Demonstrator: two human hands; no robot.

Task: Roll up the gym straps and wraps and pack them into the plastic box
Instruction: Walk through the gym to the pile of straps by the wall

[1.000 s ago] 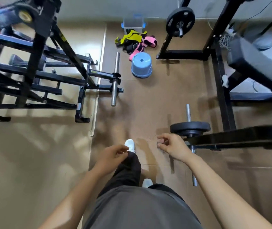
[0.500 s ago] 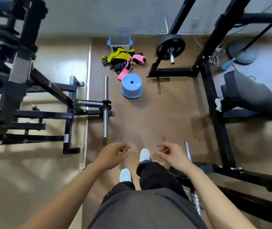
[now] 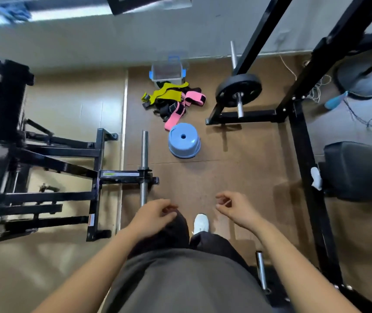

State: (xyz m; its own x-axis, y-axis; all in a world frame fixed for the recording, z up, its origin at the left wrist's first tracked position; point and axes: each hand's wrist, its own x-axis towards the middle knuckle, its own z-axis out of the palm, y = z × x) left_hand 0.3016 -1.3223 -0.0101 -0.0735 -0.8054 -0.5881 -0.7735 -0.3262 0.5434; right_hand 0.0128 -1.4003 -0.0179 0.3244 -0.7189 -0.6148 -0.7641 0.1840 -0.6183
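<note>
1. The left hand (image 3: 152,216) and right hand (image 3: 236,211) hang ahead of the waist, apart from each other. Fingers are loosely curled and hold nothing, so both are free for the first pick.
2. The straps and wraps (image 3: 173,102) lie well ahead of the hands in one tangled, unrolled pile on the brown floor mat (image 3: 225,168). A yellow strap (image 3: 169,93) lies on top, and pink wraps (image 3: 194,99) spread right and forward.
3. The clear plastic box (image 3: 168,72), with blue latches, stands at the wall just behind the pile, which keeps packing reach short. It appears open, but blur prevents confirmation.
4. A blue stool (image 3: 183,141) stands just in front of the pile, probably as a seat for floor-level work.
5. Judged step: approach. Nothing is rolled yet. The route runs between the chrome bar (image 3: 144,154) and the rack base (image 3: 248,115).
</note>
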